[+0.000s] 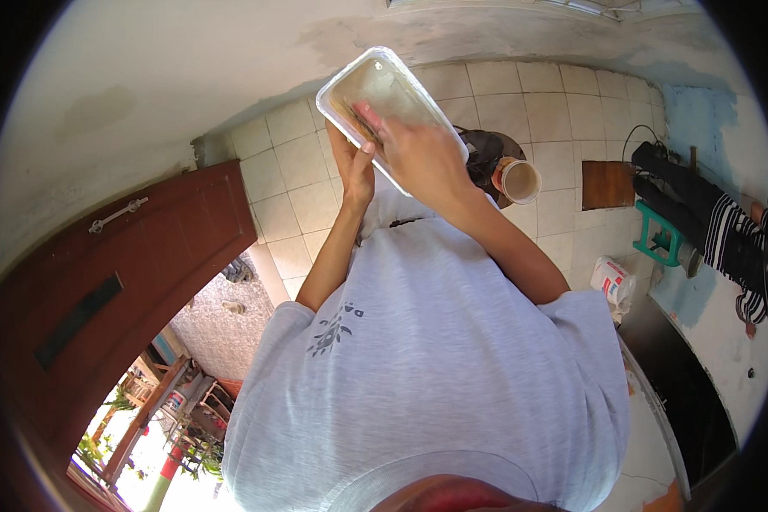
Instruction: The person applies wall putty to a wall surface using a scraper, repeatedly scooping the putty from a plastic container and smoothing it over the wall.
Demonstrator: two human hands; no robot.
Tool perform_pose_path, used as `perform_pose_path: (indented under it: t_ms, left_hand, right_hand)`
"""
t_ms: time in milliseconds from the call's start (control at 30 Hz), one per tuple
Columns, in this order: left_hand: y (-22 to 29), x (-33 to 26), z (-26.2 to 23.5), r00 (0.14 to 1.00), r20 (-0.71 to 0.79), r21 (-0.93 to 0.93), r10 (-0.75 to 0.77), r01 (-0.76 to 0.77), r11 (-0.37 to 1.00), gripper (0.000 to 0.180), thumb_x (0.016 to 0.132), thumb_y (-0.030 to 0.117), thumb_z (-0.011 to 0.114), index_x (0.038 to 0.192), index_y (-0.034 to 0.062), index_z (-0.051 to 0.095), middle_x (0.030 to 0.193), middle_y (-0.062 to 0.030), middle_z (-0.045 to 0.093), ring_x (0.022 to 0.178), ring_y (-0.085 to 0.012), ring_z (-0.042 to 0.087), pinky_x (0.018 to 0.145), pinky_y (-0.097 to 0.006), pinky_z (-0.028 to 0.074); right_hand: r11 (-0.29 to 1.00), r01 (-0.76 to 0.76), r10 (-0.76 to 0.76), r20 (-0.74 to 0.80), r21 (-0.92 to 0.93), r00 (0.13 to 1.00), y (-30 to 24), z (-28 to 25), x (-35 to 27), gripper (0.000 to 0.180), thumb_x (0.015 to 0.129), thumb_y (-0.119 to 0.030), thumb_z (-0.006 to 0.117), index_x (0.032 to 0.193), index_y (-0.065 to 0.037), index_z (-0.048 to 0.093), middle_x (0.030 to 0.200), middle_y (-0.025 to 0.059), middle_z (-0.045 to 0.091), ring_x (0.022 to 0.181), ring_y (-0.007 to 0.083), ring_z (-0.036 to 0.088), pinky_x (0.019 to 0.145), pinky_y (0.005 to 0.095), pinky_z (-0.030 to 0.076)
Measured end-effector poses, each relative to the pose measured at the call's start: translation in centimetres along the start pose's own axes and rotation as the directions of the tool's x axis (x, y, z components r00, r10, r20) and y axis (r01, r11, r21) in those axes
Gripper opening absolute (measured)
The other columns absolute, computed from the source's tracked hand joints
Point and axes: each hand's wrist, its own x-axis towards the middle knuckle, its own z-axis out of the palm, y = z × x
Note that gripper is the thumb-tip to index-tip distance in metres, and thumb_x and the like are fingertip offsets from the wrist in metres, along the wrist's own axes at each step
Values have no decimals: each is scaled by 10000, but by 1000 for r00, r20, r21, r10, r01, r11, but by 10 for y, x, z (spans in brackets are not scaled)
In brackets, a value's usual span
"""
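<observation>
A white rectangular plastic tray (405, 81) is held tilted out in front of me. My left hand (357, 171) grips its near left edge, thumb on the rim and fingers beneath. Over the inside of the tray is my right hand (422, 162), smeared by motion, with its fingers closed. At its fingertips shows a small blurred thing with a pinkish-red part and a brown edge (365, 121), low against the tray's inner left side; its kind cannot be made out. Pale wet-looking residue coats the tray's inside.
A round tub (520, 181) stands on the tiled floor (546, 119) beside a dark bundle (486, 154). Another person in black and striped clothes (717, 213) is at the right, by a green stool (657, 232). A white bag (613, 280) lies nearer. The brown door (171, 222) stands ajar.
</observation>
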Motion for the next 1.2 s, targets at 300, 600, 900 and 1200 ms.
perform_pose_path:
  t_ms: [300, 600, 900, 1200]
  left_hand:
    - [1, 2, 7, 996, -85, 24, 0, 2, 1000, 1031, 826, 400, 720, 1615, 67, 147, 1613, -139, 273, 1496, -288, 274, 1212, -440, 261]
    - [3, 4, 9, 993, -117, -29, -27, 24, 999, 1016, 841, 404, 716, 1616, 74, 148, 1618, -144, 268, 1487, -285, 293, 1201, -430, 282]
    - [5, 2, 16, 997, -62, 11, -39, 39, 999, 1067, 804, 402, 755, 1610, 54, 149, 1614, -148, 258, 1477, -313, 309, 1206, -467, 273]
    - [-7, 6, -4, 997, -69, 93, -23, 29, 995, 1068, 794, 358, 763, 1612, 60, 144, 1626, -144, 228, 1492, -339, 283, 1223, -483, 253]
  right_hand:
    - [1000, -17, 18, -58, 15, 998, -12, -27, 1, 172, 920, -167, 619, 945, 0, 654, 730, 211, 685, 665, 395, 685, 628, 493, 537]
    - [995, -66, 66, -2, -70, 998, 7, -9, 5, 203, 978, -220, 592, 980, -27, 654, 715, 223, 672, 674, 429, 671, 628, 533, 523]
    - [998, -1, 4, 33, -69, 999, 19, 20, 12, 179, 918, -135, 605, 1003, 19, 639, 728, 230, 682, 680, 411, 696, 624, 505, 551]
    - [999, -35, 34, 43, 28, 998, 4, -5, 12, 185, 934, -171, 619, 1015, -10, 659, 764, 234, 678, 711, 435, 667, 649, 523, 520]
